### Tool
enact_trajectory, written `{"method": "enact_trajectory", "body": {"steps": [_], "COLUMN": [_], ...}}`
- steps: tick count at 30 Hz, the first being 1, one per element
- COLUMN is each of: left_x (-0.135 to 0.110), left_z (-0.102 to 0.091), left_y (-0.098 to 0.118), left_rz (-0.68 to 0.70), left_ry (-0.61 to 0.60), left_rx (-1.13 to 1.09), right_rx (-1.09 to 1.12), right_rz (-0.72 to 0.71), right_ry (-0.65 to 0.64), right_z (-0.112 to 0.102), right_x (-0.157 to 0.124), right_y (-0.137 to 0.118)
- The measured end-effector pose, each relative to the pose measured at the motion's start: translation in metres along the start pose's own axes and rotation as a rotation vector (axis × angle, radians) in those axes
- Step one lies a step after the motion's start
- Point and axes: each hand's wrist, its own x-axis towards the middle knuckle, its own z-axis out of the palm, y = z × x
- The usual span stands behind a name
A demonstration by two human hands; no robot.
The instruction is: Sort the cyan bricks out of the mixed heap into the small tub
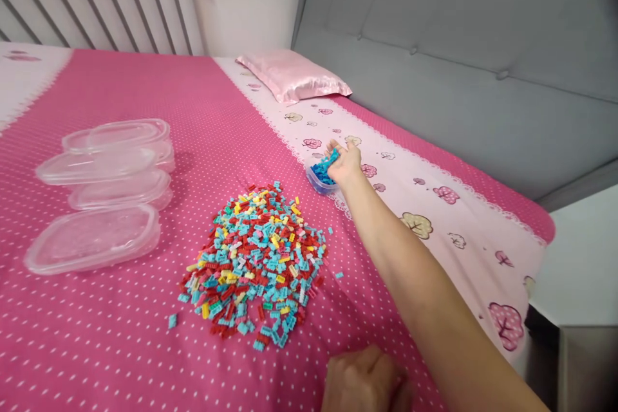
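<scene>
Palm up, my right hand (346,163) is at the rim of a small clear tub (322,188) holding blue toy building bricks (319,173). Its fingers are spread, and several blue bricks lie against the palm and over the tub's edge. Nearer to me spreads a large pile of small building bricks (261,257), mostly light blue and red, with yellow, pink, white and green among them. At the bottom edge my left hand (362,380) rests on the bed, back upward, fingers curled under. Whatever they may hold is hidden.
Several clear plastic tubs (96,238) stand in a row on the left of the pink bed cover (159,90). A few loose bricks lie around the pile. Farther back are a pink pillow (294,76), a grey padded headboard (449,38) and a white radiator (101,0).
</scene>
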Motion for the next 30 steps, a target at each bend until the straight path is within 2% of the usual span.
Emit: {"method": "enact_trajectory", "body": {"steps": [4, 7, 9, 11, 15, 17, 19, 22, 25, 30], "left_x": [-0.001, -0.002, 0.000, 0.003, 0.010, 0.012, 0.013, 0.015, 0.018, 0.019], "left_z": [0.002, 0.000, -0.004, -0.012, -0.026, -0.030, -0.034, -0.040, -0.048, -0.058], "left_y": [0.001, 0.003, 0.006, 0.010, 0.015, 0.017, 0.019, 0.024, 0.032, 0.047], "left_rz": [-0.017, -0.076, -0.088, -0.079, -0.091, -0.118, -0.139, -0.129, -0.069, 0.002], "left_ry": [-0.014, -0.015, -0.041, -0.077, -0.047, -0.019, 0.018, 0.106, 0.184, 0.312], "left_rx": [0.013, 0.048, 0.039, 0.002, -0.057, -0.074, -0.087, -0.100, -0.134, -0.177], "right_rx": [-0.228, -0.340, -0.404, -0.493, -0.813, -0.940, -0.971, -0.940, -0.881, -0.711], "right_rz": [-0.059, -0.142, -0.186, -0.257, -0.347, -0.350, -0.351, -0.347, -0.382, -0.383], "right_ry": [-0.019, -0.045, -0.052, -0.071, -0.115, -0.109, -0.156, -0.173, -0.067, 0.108], "right_z": [0.005, -0.005, -0.024, -0.051, -0.111, -0.126, -0.126, -0.106, -0.083, -0.062], "right_x": [-0.011, -0.030, -0.049, -0.073, -0.121, -0.140, -0.156, -0.173, -0.183, -0.184], "right_y": [0.001, -0.005, -0.005, 0.004, 0.041, 0.061, 0.079, 0.097, 0.111, 0.126]}}
